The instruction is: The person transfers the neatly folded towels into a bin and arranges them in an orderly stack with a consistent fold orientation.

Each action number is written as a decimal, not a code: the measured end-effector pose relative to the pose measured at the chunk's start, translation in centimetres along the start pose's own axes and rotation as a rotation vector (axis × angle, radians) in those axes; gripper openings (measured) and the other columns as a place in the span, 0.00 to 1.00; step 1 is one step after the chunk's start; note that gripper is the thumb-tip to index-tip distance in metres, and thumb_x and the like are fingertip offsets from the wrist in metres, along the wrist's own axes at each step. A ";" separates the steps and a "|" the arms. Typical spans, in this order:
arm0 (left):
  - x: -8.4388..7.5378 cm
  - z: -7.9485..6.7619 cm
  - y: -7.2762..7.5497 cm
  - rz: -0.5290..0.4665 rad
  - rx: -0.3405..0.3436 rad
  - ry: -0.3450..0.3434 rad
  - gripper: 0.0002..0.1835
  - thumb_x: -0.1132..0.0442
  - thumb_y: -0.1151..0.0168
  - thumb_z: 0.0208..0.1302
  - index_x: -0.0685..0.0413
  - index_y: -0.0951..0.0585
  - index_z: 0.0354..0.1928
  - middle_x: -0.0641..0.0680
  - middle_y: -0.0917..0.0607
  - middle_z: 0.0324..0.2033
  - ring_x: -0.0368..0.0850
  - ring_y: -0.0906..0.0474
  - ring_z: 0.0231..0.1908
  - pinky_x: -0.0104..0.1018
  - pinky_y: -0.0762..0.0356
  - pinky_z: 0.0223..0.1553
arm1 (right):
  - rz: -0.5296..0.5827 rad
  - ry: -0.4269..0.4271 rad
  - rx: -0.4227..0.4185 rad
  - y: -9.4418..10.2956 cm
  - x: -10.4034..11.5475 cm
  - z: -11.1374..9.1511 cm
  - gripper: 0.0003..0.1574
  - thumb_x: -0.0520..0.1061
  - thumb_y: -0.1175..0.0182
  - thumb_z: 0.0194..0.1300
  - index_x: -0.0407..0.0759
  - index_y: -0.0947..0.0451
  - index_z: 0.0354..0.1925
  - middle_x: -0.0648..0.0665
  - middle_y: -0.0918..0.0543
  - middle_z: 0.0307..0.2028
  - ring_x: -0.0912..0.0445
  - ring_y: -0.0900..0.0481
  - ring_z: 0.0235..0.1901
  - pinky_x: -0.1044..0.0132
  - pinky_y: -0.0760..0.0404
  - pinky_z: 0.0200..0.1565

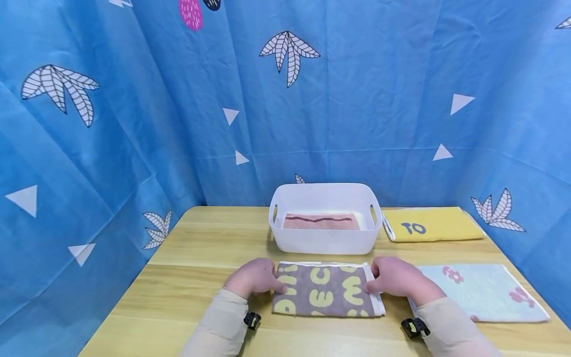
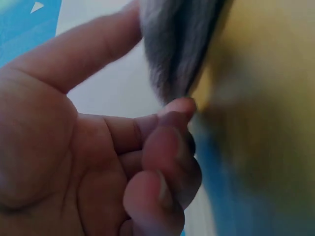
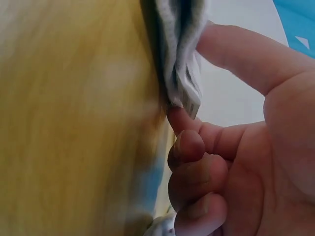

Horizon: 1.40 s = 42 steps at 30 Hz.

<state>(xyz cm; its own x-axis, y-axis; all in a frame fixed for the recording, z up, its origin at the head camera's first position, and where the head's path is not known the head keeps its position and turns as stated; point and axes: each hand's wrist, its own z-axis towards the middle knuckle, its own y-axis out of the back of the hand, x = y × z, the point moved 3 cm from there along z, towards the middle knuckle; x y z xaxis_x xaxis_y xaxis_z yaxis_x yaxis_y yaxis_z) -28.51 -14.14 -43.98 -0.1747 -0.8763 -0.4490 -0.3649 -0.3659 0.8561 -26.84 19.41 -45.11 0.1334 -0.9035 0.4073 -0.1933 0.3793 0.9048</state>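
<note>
A folded brown towel [image 1: 321, 292] with yellow lettering lies toward the front of the wooden table, just before a white basket. At its left end, my left hand [image 1: 257, 278] pinches the cloth, thumb on top and forefinger at the far corner. My right hand [image 1: 394, 278] grips the opposite end, where a white edge shows. In the left wrist view, the towel's layered fold [image 2: 170, 44] sits between thumb and forefinger, the other fingers curled below. The right wrist view has stacked towel layers [image 3: 183, 49] between thumb and forefinger in the same way.
The white basket [image 1: 325, 241] stands behind the brown towel, with a folded pink towel [image 1: 321, 224] inside. To its right lies a folded yellow towel [image 1: 437, 218]. A pale towel with pink flowers [image 1: 486, 292] lies beside my right forearm. A blue curtain [image 1: 370, 109] surrounds the table.
</note>
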 end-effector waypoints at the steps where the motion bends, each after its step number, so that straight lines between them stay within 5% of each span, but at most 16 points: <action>1: -0.1 0.0 -0.2 -0.004 -0.002 0.004 0.20 0.48 0.27 0.43 0.51 0.27 0.19 0.49 0.28 0.13 0.45 0.33 0.13 0.41 0.33 0.17 | 0.002 -0.001 0.009 0.0 0.0 -0.1 0.26 0.61 0.27 0.41 0.48 0.31 0.22 0.50 0.30 0.18 0.56 0.34 0.19 0.62 0.38 0.23; 14: -0.4 0.5 -1.0 0.048 0.012 -0.013 0.15 0.53 0.29 0.48 0.51 0.25 0.18 0.49 0.28 0.14 0.44 0.33 0.14 0.39 0.34 0.17 | 0.021 0.121 0.097 -0.6 0.5 -0.2 0.16 0.50 0.33 0.52 0.48 0.31 0.20 0.52 0.34 0.16 0.56 0.35 0.18 0.62 0.36 0.24; 24: 0.2 0.6 -1.0 0.075 0.059 -0.073 0.15 0.51 0.33 0.53 0.48 0.25 0.18 0.48 0.28 0.15 0.42 0.34 0.14 0.38 0.36 0.18 | 0.069 0.245 0.107 -0.3 0.3 -0.5 0.19 0.50 0.40 0.61 0.48 0.33 0.18 0.54 0.39 0.15 0.60 0.38 0.16 0.65 0.37 0.22; 30: 0.5 0.5 -0.2 0.056 0.062 -0.129 0.12 0.50 0.39 0.60 0.46 0.25 0.23 0.47 0.27 0.17 0.42 0.32 0.17 0.38 0.34 0.20 | 0.098 0.300 0.088 0.2 0.0 -0.2 0.09 0.54 0.43 0.65 0.53 0.23 0.34 0.56 0.24 0.30 0.58 0.26 0.33 0.57 0.27 0.38; 34: 0.3 0.1 0.7 -0.008 0.052 -0.140 0.10 0.52 0.43 0.64 0.46 0.24 0.28 0.48 0.26 0.19 0.43 0.30 0.20 0.39 0.32 0.23 | 0.136 0.315 0.054 0.7 0.0 -0.1 0.11 0.56 0.45 0.66 0.57 0.22 0.43 0.60 0.21 0.37 0.59 0.23 0.41 0.56 0.26 0.46; 42: 0.1 0.1 1.9 -0.031 0.001 -0.207 0.08 0.52 0.50 0.68 0.44 0.24 0.37 0.47 0.23 0.29 0.43 0.27 0.30 0.40 0.30 0.33 | 0.200 0.288 0.004 1.8 0.5 -0.2 0.10 0.56 0.46 0.67 0.54 0.24 0.36 0.56 0.23 0.29 0.58 0.28 0.30 0.62 0.30 0.33</action>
<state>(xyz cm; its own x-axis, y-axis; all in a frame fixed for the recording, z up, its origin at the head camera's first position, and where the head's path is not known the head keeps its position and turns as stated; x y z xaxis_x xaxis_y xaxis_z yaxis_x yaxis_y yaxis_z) -29.33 -14.82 -42.45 -0.3478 -0.7817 -0.5177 -0.3733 -0.3911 0.8412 -26.93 19.68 -43.25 0.3614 -0.7180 0.5949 -0.2468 0.5416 0.8036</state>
